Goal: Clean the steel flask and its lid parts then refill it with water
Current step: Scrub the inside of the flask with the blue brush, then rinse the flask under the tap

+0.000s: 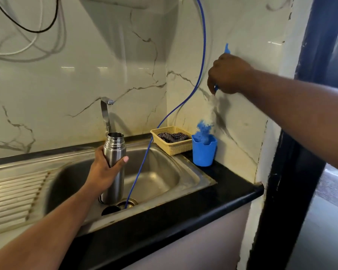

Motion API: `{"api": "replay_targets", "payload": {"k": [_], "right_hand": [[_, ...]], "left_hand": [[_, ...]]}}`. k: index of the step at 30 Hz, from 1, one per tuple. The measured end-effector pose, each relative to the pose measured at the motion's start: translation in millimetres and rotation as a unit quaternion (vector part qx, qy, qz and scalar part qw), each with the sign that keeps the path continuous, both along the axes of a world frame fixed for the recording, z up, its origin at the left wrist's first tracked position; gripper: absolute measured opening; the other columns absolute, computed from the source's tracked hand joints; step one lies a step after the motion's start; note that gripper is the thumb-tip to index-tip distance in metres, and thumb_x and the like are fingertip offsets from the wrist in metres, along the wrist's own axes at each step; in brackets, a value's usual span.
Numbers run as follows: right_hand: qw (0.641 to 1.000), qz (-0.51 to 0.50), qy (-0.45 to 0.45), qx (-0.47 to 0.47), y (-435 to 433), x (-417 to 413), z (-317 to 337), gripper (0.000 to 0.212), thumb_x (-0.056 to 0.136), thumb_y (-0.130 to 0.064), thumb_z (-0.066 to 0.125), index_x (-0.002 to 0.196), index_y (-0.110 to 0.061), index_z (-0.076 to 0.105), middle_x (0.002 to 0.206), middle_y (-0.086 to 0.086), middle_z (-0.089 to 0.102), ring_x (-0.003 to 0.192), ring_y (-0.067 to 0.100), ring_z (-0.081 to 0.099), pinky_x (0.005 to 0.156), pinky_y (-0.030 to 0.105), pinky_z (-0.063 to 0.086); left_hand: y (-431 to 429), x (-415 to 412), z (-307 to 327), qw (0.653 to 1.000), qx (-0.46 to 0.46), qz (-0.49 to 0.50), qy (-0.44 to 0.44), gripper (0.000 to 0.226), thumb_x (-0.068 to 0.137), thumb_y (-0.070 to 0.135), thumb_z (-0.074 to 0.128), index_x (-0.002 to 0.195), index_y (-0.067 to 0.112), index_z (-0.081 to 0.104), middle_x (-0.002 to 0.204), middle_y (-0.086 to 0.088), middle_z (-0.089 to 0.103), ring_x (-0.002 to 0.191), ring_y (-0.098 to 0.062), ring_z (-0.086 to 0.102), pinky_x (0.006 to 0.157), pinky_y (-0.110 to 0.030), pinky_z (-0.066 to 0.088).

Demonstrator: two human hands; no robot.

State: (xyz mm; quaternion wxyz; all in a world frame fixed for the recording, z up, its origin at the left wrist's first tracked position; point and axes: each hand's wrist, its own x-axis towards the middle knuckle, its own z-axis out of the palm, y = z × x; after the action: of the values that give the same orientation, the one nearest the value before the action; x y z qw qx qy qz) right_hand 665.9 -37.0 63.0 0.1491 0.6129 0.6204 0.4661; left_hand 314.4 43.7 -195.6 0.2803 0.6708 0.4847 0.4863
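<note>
Over the steel sink (pixel 162 168), the left hand (pixel 103 170) grips the upright flask (pixel 114 151) while the right hand (pixel 228 74) holds a blue brush (pixel 203 129).

I see a silver flask (pixel 114 162) within my left fingers (pixel 125 159), a blue-and-white brush (pixel 203 129) under my right fingers (pixel 211 84), a blue cup (pixel 204 155) and yellow lattice basket (pixel 176 148) below them.
</note>
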Motion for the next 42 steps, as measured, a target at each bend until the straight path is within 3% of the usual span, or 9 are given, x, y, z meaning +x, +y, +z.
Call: {"api": "replay_targets", "payload": {"k": [7,13,23,28,31,34,36,40,42], "right_hand": [[0.997,-0.034,0.02,-0.068,37,-2,-40,0.023,0.088,-0.021,0.076,0.107,-0.034,0.074,0.111,-0.002,0.069,0.106,0.024,0.059,0.098,0.038,0.049],[0.99,-0.073,0.029,-0.115,54,5,-45,0.044,0.096,-0.014,0.062,0.131,-0.041,0.06,0.133,-0.004,0.063,0.129,0.02,0.052,0.121,0.043,0.028],[0.975,0.019,0.145,-0.167,71,-72,-37,0.07,0.09,-0.01,0.064,0.151,-0.036,0.043,0.145,-0.001,0.056,0.125,0.02,0.053,0.105,0.036,0.04],[0.821,0.195,0.462,-0.272,101,-162,-112,0.09,0.082,-0.028,0.085,0.156,-0.037,0.035,0.134,-0.001,0.061,0.114,0.016,0.057,0.101,0.031,0.045],[0.717,0.225,0.561,-0.346,125,-223,-175,0.097,0.075,-0.03,0.09,0.155,-0.025,0.036,0.13,0.003,0.063,0.116,0.02,0.061,0.102,0.033,0.049],[0.62,0.242,0.655,-0.358,144,-261,-215,0.069,0.078,-0.013,0.086,0.138,-0.018,0.053,0.123,0.005,0.069,0.11,0.02,0.066,0.095,0.034,0.055],[0.552,0.239,0.719,-0.349,149,-271,-231,0.062,0.078,-0.015,0.084,0.133,-0.022,0.056,0.12,0.003,0.07,0.107,0.017,0.068,0.095,0.036,0.057],[0.45,0.192,0.831,-0.265,171,-270,-259,0.054,0.077,-0.032,0.086,0.124,-0.024,0.061,0.102,-0.003,0.073,0.088,0.01,0.072,0.065,0.022,0.056],[0.42,0.145,0.869,-0.216,183,-262,-271,0.06,0.073,-0.04,0.088,0.124,-0.022,0.062,0.101,0.0,0.074,0.085,0.013,0.073,0.06,0.023,0.055]], "left_hand": [[3,-1,0,1.0,0.0,0.001,-0.002,0.078,0.088,0.036,0.076,0.148,0.019,0.029,0.122,0.002,0.051,0.109,-0.02,0.052,0.088,-0.039,0.045],[9,0,-1,1.0,-0.01,-0.012,-0.013,0.076,0.088,0.038,0.075,0.146,0.019,0.03,0.121,0.002,0.053,0.109,-0.02,0.054,0.09,-0.039,0.047],[13,-6,6,0.998,-0.021,-0.013,-0.056,0.076,0.09,0.037,0.073,0.149,0.02,0.029,0.122,0.005,0.052,0.11,-0.016,0.053,0.09,-0.035,0.043],[27,-23,10,0.993,-0.042,0.005,-0.109,0.066,0.091,0.039,0.072,0.143,0.022,0.034,0.117,0.006,0.055,0.105,-0.014,0.057,0.089,-0.032,0.046],[36,-35,9,0.988,-0.053,0.013,-0.147,0.05,0.092,0.037,0.071,0.128,0.023,0.039,0.11,0.004,0.063,0.091,-0.009,0.063,0.068,-0.02,0.055],[45,-49,6,0.965,-0.094,0.001,-0.245,0.067,0.076,0.055,0.081,0.125,0.024,0.049,0.118,-0.008,0.07,0.103,-0.024,0.072,0.092,-0.046,0.059],[50,-58,7,0.948,-0.108,-0.028,-0.298,0.065,0.081,0.053,0.076,0.132,0.021,0.052,0.122,-0.01,0.071,0.11,-0.026,0.07,0.097,-0.048,0.056],[58,-65,7,0.979,-0.073,-0.019,-0.189,0.033,0.102,0.04,0.052,0.133,0.028,0.053,0.118,0.003,0.069,0.1,-0.003,0.067,0.078,-0.013,0.052],[66,-65,-2,0.993,-0.044,0.058,-0.094,0.03,0.101,0.035,0.058,0.13,0.033,0.052,0.113,0.008,0.066,0.097,0.002,0.063,0.082,-0.014,0.051]]}}
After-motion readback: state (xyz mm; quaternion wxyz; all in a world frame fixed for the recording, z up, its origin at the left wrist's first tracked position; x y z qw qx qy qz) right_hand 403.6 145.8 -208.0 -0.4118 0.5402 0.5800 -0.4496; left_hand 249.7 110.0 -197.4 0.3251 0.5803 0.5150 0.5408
